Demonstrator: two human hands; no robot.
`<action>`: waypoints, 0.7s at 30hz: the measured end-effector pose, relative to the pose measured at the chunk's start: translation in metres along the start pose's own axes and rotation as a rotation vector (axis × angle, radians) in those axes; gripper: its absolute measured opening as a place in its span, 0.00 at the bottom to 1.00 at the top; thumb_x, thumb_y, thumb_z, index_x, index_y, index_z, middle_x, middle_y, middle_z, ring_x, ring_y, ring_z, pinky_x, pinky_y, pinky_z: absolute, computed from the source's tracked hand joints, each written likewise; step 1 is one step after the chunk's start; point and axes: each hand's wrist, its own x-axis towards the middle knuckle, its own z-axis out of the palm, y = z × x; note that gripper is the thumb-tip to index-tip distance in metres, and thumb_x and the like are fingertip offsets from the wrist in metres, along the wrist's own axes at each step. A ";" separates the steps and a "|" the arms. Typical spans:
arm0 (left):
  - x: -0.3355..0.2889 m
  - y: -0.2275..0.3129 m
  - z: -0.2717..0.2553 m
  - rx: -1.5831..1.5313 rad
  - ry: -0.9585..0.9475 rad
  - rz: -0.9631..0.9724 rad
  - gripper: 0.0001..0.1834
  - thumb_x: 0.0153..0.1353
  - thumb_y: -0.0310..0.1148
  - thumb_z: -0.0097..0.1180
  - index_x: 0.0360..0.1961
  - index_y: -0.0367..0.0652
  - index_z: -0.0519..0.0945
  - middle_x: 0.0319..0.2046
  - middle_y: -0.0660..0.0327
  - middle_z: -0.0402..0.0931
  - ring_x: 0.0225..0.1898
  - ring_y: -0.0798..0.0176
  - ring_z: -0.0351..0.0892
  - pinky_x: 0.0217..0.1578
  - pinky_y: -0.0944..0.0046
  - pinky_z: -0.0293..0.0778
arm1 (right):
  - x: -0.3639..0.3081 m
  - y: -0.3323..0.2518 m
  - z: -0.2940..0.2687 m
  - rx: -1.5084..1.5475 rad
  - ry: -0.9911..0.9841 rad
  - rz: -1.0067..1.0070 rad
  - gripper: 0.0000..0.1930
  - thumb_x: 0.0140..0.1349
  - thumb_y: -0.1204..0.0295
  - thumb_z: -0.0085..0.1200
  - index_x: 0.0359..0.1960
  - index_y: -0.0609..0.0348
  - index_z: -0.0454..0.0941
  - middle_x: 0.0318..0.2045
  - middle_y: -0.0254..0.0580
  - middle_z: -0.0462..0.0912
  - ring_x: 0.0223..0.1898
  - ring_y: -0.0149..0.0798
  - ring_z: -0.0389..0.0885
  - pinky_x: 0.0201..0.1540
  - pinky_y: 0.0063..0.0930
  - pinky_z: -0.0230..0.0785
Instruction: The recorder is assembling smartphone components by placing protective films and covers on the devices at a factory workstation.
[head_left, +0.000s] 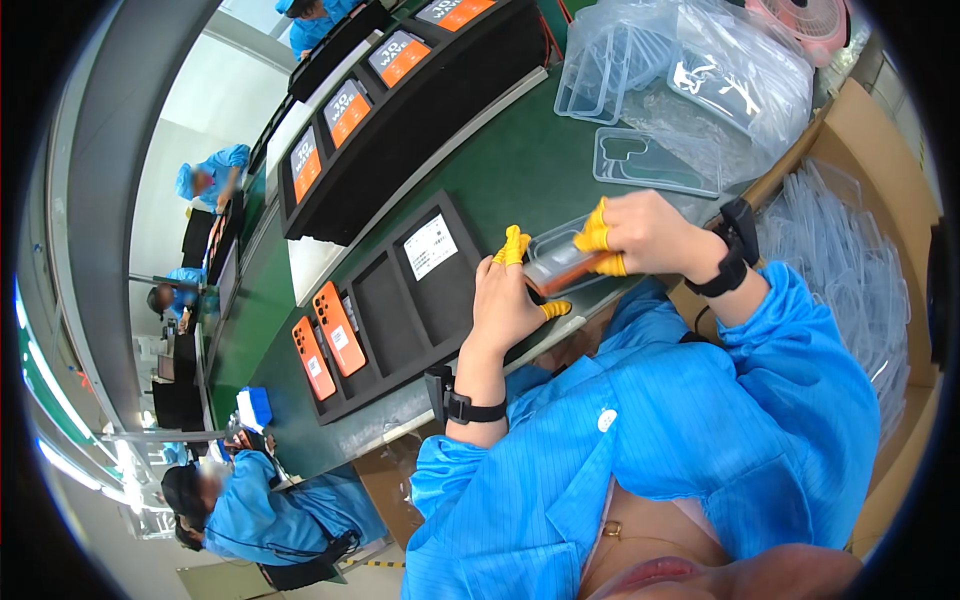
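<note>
An orange phone (573,279) is held between my two hands above the bench's front edge, tilted and partly hidden by my fingers. Clear plastic, probably a phone case (551,247), shows right by it; whether it is fitted on the phone I cannot tell. My left hand (500,305), in yellow finger cots, grips the phone's left end. At its other end is my right hand (648,235), also with yellow finger cots and closed on the phone. To the left lies a black foam tray (412,305) holding two orange phones (340,330) and a white-labelled piece.
A clear phone case (655,160) lies behind my right hand, near a plastic bag (745,75) with more cases. A carton (880,140) of clear cases stands at my right. Boxed goods in a black tray (415,120) line the far side. Co-workers (255,510) sit left.
</note>
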 end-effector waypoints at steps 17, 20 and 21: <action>-0.042 0.015 0.006 -0.689 0.520 0.148 0.55 0.32 0.43 0.69 0.58 0.35 0.48 0.52 0.51 0.60 0.55 0.56 0.59 0.55 0.60 0.53 | -0.005 -0.023 0.020 -0.037 0.090 0.342 0.47 0.25 0.51 0.65 0.50 0.63 0.61 0.44 0.52 0.65 0.50 0.50 0.61 0.57 0.48 0.43; -0.047 0.038 0.005 -0.907 0.413 -0.004 0.45 0.43 0.41 0.64 0.56 0.33 0.52 0.47 0.51 0.66 0.49 0.59 0.66 0.49 0.63 0.61 | -0.005 -0.031 0.032 -0.081 0.179 0.344 0.47 0.25 0.51 0.65 0.50 0.63 0.60 0.45 0.53 0.64 0.50 0.51 0.61 0.57 0.48 0.43; -0.048 0.038 0.005 -0.847 0.417 -0.054 0.38 0.45 0.38 0.62 0.52 0.32 0.58 0.42 0.52 0.69 0.44 0.60 0.70 0.44 0.65 0.64 | -0.005 -0.034 0.032 -0.084 0.181 0.348 0.47 0.25 0.51 0.65 0.50 0.63 0.60 0.45 0.53 0.64 0.50 0.51 0.61 0.57 0.48 0.43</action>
